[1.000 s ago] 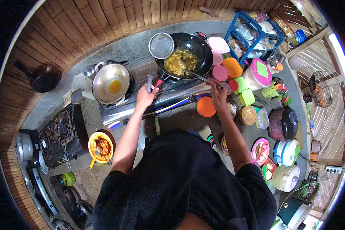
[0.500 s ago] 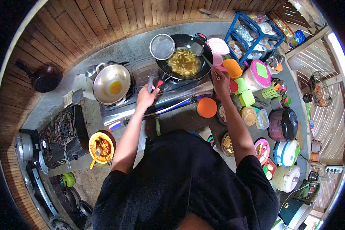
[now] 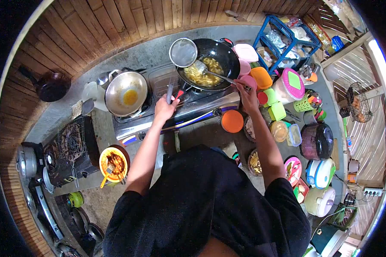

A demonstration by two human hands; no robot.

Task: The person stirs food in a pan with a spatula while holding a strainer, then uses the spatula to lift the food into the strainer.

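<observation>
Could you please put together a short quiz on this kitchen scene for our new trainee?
1. True or false: the right hand holds the spatula, whose head is in the black wok.
2. Fill in the colour: the silver pan left of the wok has a small ____ patch near its middle.
3. Choose one. In this view the strainer is:
A) over the silver pan
B) overlapping the wok's rim
C) inside the blue rack

Key: 1. True; 2. yellow; 3. B
</observation>
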